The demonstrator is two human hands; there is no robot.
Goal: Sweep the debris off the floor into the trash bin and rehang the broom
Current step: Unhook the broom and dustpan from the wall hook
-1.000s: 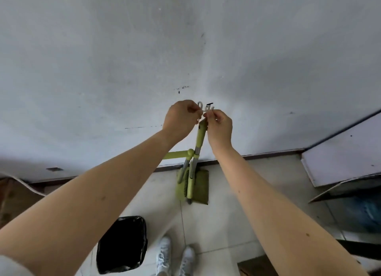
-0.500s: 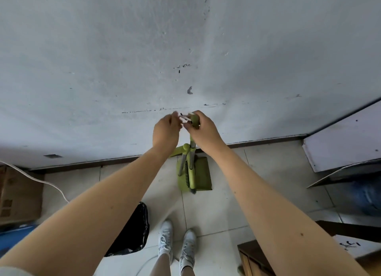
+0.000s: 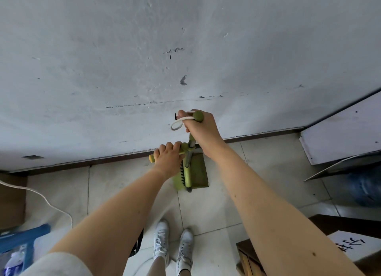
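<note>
A green broom (image 3: 188, 172) and a green dustpan (image 3: 199, 172) stand together on the tiled floor by the grey wall (image 3: 185, 49). My right hand (image 3: 200, 129) grips the top of the broom handle, and a white hanging loop (image 3: 177, 124) sticks out from its fingers. My left hand (image 3: 168, 158) is wrapped around the shorter green dustpan handle, lower and to the left. A black trash bin (image 3: 137, 247) shows only as a sliver beneath my left forearm.
My white shoes (image 3: 173, 247) stand on the tiles behind the dustpan. A brown cabinet (image 3: 253, 257) is at lower right, a white board (image 3: 340, 131) leans at right, a cardboard box (image 3: 11, 201) and blue stool (image 3: 18, 240) sit at left with a white cable.
Both hands have come down from the hook on the wall. The left hand moved off the loop and onto the dustpan handle; the right hand keeps the broom's top and loop.
</note>
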